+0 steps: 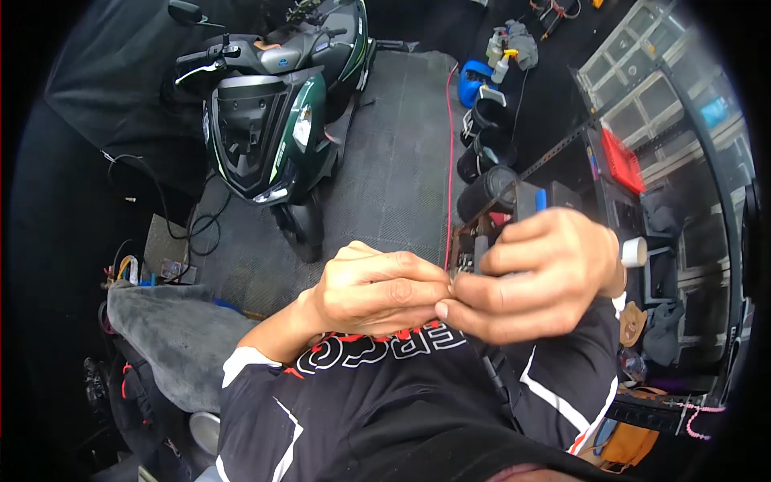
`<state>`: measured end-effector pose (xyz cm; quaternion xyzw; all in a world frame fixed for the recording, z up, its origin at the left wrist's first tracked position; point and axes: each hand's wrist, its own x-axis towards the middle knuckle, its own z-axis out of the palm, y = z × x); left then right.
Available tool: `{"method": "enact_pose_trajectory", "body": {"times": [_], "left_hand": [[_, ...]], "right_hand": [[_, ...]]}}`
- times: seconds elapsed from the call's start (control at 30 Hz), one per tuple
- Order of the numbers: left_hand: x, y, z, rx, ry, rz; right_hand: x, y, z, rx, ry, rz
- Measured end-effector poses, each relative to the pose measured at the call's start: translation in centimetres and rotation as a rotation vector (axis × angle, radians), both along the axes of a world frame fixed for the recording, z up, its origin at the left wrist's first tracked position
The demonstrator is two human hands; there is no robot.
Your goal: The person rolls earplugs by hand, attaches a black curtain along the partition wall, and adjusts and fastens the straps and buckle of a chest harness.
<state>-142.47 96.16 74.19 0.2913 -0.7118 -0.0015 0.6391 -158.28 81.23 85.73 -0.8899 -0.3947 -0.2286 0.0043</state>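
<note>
My left hand (381, 289) and my right hand (534, 277) meet in front of my chest, just above my black shirt (401, 402). Their fingertips come together in a pinch and touch or nearly touch. Whatever lies between the fingertips, if anything, is too small and too covered to make out. On both hands the fingers are closed and bent inward. The right hand looks slightly blurred. Beyond them, at the upper left, stands a dark green and black scooter (265, 128), apart from both hands.
A grey mat (393, 153) covers the floor, with a red line along its right side. Black buckets (486, 153) and a blue container (474, 84) stand at the right. Further right is a metal shelf with a red basket (622, 161). A grey cloth (173, 337) hangs at lower left.
</note>
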Motion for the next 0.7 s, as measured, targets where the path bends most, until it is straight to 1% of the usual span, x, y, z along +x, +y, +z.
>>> {"method": "enact_pose_trajectory", "body": {"times": [0.03,0.07,0.13,0.17,0.2,0.23,0.3,0.33,0.4,0.47,0.53,0.57,0.6,0.67,0.7], "left_hand": [[0.7,0.1,0.5,0.001,-0.056,0.008],[1.5,0.2,1.1,-0.003,-0.112,0.020],[2.6,0.7,2.3,0.019,-0.248,0.051],[2.8,1.0,2.8,0.032,-0.268,0.050],[3.1,1.3,3.1,0.049,-0.290,0.050],[3.5,1.4,3.3,0.031,-0.288,0.066],[4.1,1.4,3.5,0.030,-0.259,-0.003],[4.3,1.4,3.8,0.018,-0.265,0.002],[5.0,2.0,4.4,-0.020,-0.299,-0.028],[5.2,2.1,4.7,-0.030,-0.305,0.005],[5.2,2.1,5.1,-0.116,-0.262,0.029],[5.0,2.1,5.2,-0.133,-0.234,0.039],[4.8,2.3,5.1,-0.084,-0.154,0.035],[4.9,2.4,4.9,-0.098,-0.114,0.043],[4.9,2.6,4.4,-0.091,-0.124,0.067]], "right_hand": [[0.2,0.6,0.3,-0.088,-0.087,-0.021],[0.2,1.5,1.0,-0.153,-0.071,-0.039],[0.5,3.2,2.5,-0.407,-0.133,-0.067],[0.7,4.0,2.4,-0.519,-0.219,-0.070],[1.1,4.7,2.6,-0.606,-0.248,-0.068],[1.4,5.3,2.7,-0.645,-0.271,-0.069],[2.3,6.0,3.4,-0.745,-0.288,-0.044],[2.5,5.9,3.6,-0.757,-0.296,-0.041],[3.0,6.2,3.8,-0.608,-0.212,0.017],[3.6,6.0,5.2,-0.674,-0.215,0.075],[4.5,5.6,5.9,-0.624,-0.228,0.140],[4.9,5.5,6.5,-0.530,-0.164,0.159],[5.5,5.2,6.5,-0.463,-0.173,0.179],[6.2,4.8,7.0,-0.473,-0.107,0.229],[6.1,4.4,6.1,-0.388,-0.065,0.176]]}}
